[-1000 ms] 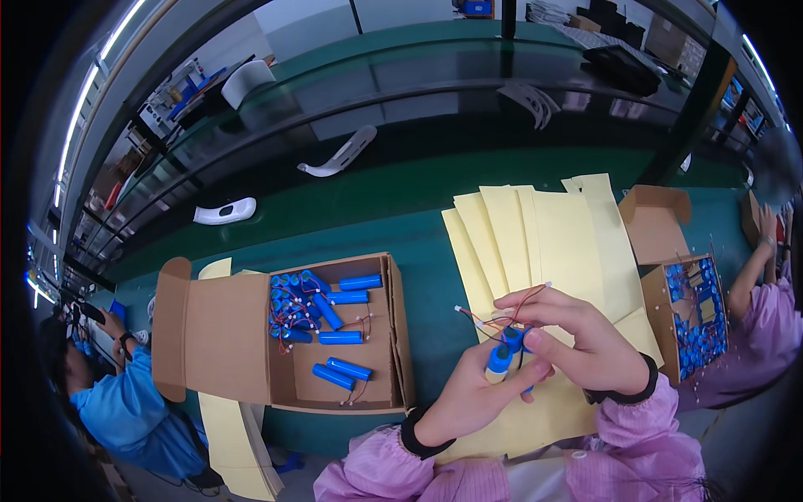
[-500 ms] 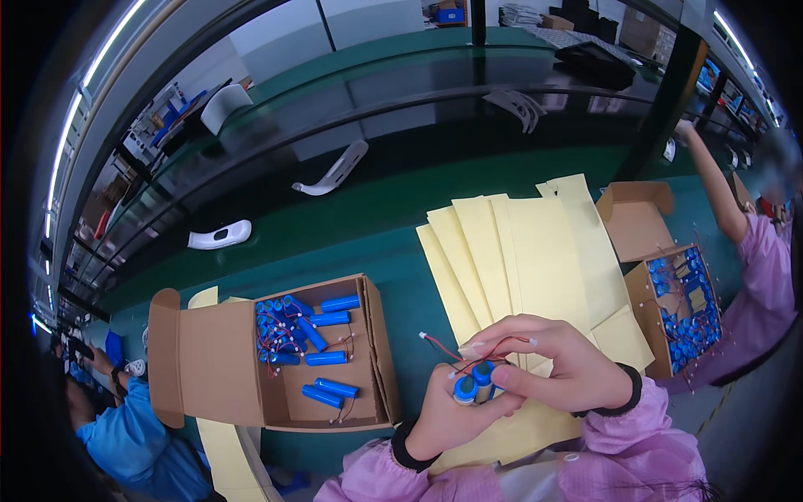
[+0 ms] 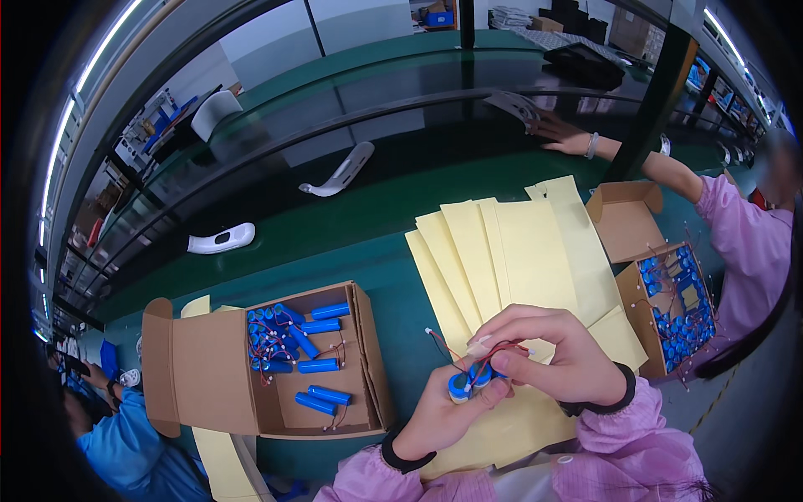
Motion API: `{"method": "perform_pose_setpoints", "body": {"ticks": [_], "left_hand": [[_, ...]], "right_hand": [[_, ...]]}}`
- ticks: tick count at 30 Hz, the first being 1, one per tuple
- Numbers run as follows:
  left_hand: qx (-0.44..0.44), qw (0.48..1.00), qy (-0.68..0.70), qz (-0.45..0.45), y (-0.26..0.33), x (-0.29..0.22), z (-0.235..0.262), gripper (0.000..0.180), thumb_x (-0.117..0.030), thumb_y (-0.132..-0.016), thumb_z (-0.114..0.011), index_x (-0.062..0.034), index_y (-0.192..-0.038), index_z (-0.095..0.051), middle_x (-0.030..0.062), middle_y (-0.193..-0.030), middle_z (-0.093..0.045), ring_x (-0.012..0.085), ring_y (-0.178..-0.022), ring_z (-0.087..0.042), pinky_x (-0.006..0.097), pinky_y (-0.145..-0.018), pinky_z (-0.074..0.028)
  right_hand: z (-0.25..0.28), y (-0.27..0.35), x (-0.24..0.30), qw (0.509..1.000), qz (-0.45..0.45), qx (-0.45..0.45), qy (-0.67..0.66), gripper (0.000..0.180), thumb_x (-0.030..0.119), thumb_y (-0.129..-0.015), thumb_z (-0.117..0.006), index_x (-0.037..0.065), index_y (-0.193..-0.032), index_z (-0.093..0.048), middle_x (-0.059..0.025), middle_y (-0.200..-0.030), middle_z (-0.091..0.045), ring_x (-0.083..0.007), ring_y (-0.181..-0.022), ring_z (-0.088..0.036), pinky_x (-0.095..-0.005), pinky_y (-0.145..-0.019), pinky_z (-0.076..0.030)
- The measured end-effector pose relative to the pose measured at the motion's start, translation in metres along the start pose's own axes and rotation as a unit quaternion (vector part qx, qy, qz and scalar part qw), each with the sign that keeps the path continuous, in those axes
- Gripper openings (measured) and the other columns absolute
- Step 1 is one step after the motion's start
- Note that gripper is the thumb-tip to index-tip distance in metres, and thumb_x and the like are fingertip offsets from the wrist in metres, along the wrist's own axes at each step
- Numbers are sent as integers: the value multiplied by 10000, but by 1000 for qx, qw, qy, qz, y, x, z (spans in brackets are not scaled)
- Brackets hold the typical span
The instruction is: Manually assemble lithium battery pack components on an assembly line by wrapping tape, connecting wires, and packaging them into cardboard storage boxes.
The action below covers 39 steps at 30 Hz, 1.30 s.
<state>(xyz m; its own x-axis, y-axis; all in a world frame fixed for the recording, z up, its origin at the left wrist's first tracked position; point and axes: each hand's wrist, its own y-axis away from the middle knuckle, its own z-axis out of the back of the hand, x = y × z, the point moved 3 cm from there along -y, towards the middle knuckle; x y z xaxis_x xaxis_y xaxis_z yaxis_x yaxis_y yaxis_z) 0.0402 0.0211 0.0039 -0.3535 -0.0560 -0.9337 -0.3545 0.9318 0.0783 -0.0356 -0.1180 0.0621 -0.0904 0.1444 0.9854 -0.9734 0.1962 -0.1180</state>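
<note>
My left hand (image 3: 439, 410) grips a small pack of blue cylindrical battery cells (image 3: 467, 381), their round ends facing up. My right hand (image 3: 552, 356) is curled over the pack and pinches its thin red and black wires (image 3: 456, 351), which end in a small white plug. Both hands hover over a fan of pale yellow paper sheets (image 3: 510, 251) on the green table. An open cardboard box (image 3: 268, 368) to the left holds several more blue cells with wires.
A second cardboard box (image 3: 669, 301) full of blue cells stands at the right, beside a person in a pink sleeve (image 3: 736, 226) reaching toward the dark conveyor. White curved plastic parts (image 3: 339, 171) lie on the conveyor. A person in blue (image 3: 134, 443) sits at lower left.
My hands and the battery pack stay close together, shifting slightly lower over the yellow sheets. The person at the right has stretched an arm out toward the conveyor.
</note>
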Motion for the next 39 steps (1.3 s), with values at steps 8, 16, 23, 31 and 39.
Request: {"method": "perform_pose_setpoints", "body": {"ticks": [8,16,23,31,39], "left_hand": [[-22,1000,16,16,0,7,4,301,-217,-958,-658,8,-1156,-632,55,-958,-685,97,-858,-625,249,-709,-504],[24,999,32,25,3,7,-2,252,-219,-981,-620,19,-1063,-633,64,-957,-658,116,-842,-612,268,-739,-502],[57,998,19,7,4,7,-2,240,-215,-990,-603,20,-1040,-622,48,-937,-630,121,-838,-602,269,-760,-508],[46,999,11,26,5,12,-8,285,-230,-942,-681,4,-1091,-617,3,-916,-646,69,-844,-593,236,-756,-477],[-7,989,-144,-35,-1,12,-10,364,-200,-842,-771,8,-1100,-619,44,-846,-673,78,-746,-616,256,-669,-490]], "right_hand": [[1,1,2,1000,17,-5,19,212,57,-902,-659,14,-1105,-701,-101,-1040,-671,-179,-937,-648,-280,-814,-503],[0,3,4,999,-38,-1,-1,247,-7,-864,-687,23,-1108,-715,-118,-1072,-674,-208,-986,-655,-299,-836,-523],[1,5,0,1000,6,13,17,280,7,-830,-726,53,-1107,-731,-113,-1066,-676,-207,-963,-654,-292,-824,-522],[7,12,5,988,6,-33,149,165,148,-852,-747,66,-995,-741,-26,-835,-648,-126,-679,-577,-259,-569,-432],[-4,17,11,967,-9,-67,246,155,177,-924,-659,42,-976,-715,-75,-788,-633,-169,-627,-610,-272,-561,-462]]}}
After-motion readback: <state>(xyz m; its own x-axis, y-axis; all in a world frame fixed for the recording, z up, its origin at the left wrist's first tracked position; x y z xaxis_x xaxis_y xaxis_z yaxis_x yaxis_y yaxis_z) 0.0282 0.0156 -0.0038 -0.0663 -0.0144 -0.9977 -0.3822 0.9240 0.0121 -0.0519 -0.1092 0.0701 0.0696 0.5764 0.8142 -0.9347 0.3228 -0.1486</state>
